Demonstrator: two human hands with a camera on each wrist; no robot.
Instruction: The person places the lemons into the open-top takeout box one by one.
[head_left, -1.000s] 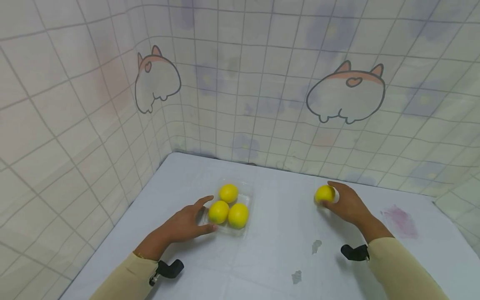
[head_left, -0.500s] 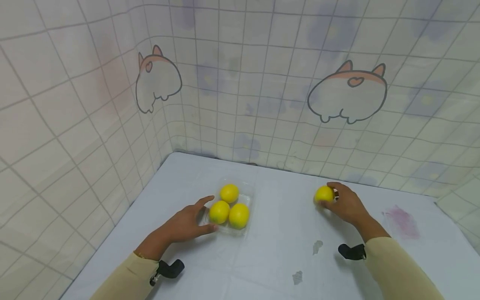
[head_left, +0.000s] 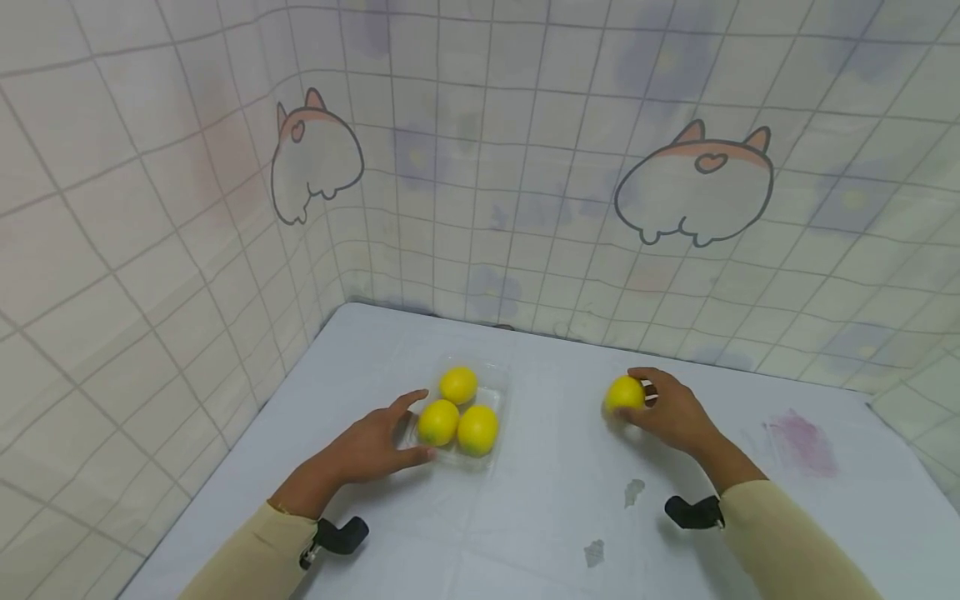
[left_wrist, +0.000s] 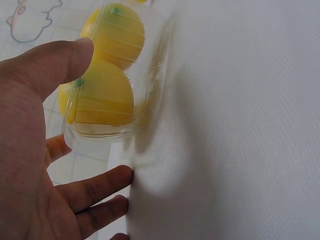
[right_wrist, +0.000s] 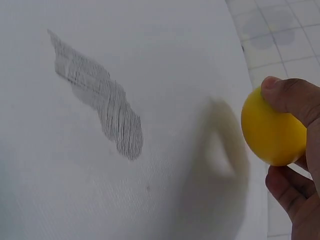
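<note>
A clear plastic tray (head_left: 491, 398) on the left of the table holds three lemons (head_left: 477, 430), yellow and smooth. At the tray's left end, my left hand (head_left: 367, 446) has its thumb and index finger spread around the end. In the left wrist view, the thumb (left_wrist: 75, 57) lies against the tray's rim, while other fingers stretch out near the table. My right hand (head_left: 675, 417) grips another lemon (head_left: 624, 395) between thumb and fingers, to the right of the tray. The right wrist view shows this lemon (right_wrist: 272, 130) raised off the table, its shadow falling beside it.
A white cloth covers the table (head_left: 540, 500). Grey worn patches (head_left: 634, 492) mark it near the middle, and a pink stain (head_left: 802, 442) lies at the right. Tile-patterned curtains (head_left: 510, 167) hang along the back and left edges.
My right hand has moved left, carrying its lemon towards the tray. The left hand, the tray and the lemons inside it stay where they were.
</note>
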